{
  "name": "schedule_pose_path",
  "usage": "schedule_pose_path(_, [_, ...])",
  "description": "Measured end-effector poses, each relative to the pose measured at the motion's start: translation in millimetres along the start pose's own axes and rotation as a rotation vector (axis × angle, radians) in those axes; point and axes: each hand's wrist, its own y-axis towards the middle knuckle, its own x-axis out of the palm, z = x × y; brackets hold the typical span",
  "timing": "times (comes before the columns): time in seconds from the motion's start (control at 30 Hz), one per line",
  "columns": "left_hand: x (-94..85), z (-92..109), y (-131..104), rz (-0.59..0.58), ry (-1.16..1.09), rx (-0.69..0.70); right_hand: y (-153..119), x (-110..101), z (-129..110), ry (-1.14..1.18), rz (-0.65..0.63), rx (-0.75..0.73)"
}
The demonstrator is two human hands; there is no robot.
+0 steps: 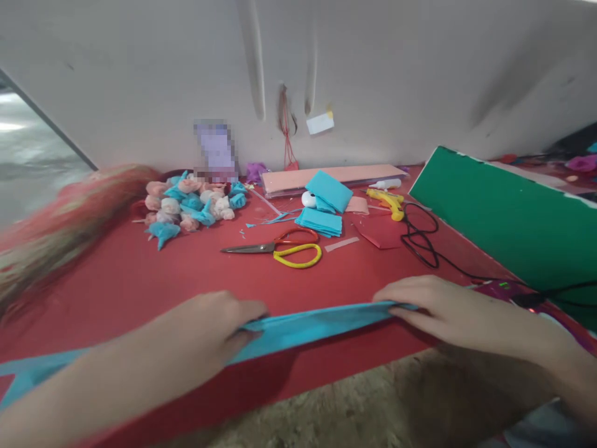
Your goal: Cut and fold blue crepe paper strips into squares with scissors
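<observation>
A long blue crepe paper strip (312, 326) is stretched between my hands above the red table's near edge. My left hand (224, 326) pinches it near the middle of the view, and its loose end trails under my left forearm to the far left. My right hand (420, 308) grips the other end between thumb and fingers. The strip looks folded lengthwise. Just beyond my hands lie scissors (275, 248) with one red and one yellow handle, blades pointing left. Folded blue paper pieces (319, 222) rest behind them.
Paper flowers (191, 202) in blue, pink and white are heaped at the back left. A yellow glue gun (389, 203) lies at the back right by a black cable (422, 239). A green board (504, 218) leans on the right. A pink sheet stack (333, 178) borders the wall.
</observation>
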Motion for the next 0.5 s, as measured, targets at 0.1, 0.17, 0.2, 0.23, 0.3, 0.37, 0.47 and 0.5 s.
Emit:
schedule_pose_path(0.1, [-32.3,-22.0,-6.0,-0.196,-0.086,-0.119,7.6,-10.5,-8.7,0.086,-0.003,0.004])
schedule_pose_path(0.17, [-42.2,-36.2,-7.0,-0.321,-0.114,-0.189,21.9,-11.3,-12.5,0.107,-0.043,-0.01])
schedule_pose_path(0.2, [-42.7,-42.1,-6.5,-0.334,-0.101,-0.239,31.1,-9.5,-13.1,0.113,-0.068,-0.024])
schedule_pose_path(0.23, [-40.7,-46.8,-5.2,-0.321,-0.086,-0.278,41.1,-6.3,-13.0,0.113,-0.078,-0.049])
schedule_pose_path(0.3, [-30.7,-51.5,0.0,-0.295,-0.09,-0.293,61.4,3.5,-11.9,0.128,-0.073,-0.088])
schedule_pose_path(0.37, [-16.6,-49.7,8.6,-0.278,-0.135,-0.252,79.4,15.4,-12.1,0.143,-0.062,-0.123])
schedule_pose_path(0.47, [5.6,-39.1,23.7,-0.203,-0.173,-0.262,100.2,29.9,-17.1,0.156,-0.05,-0.171])
schedule_pose_path(0.5, [12.3,-35.0,28.0,-0.156,-0.171,-0.267,106.4,32.6,-19.1,0.148,-0.025,-0.178])
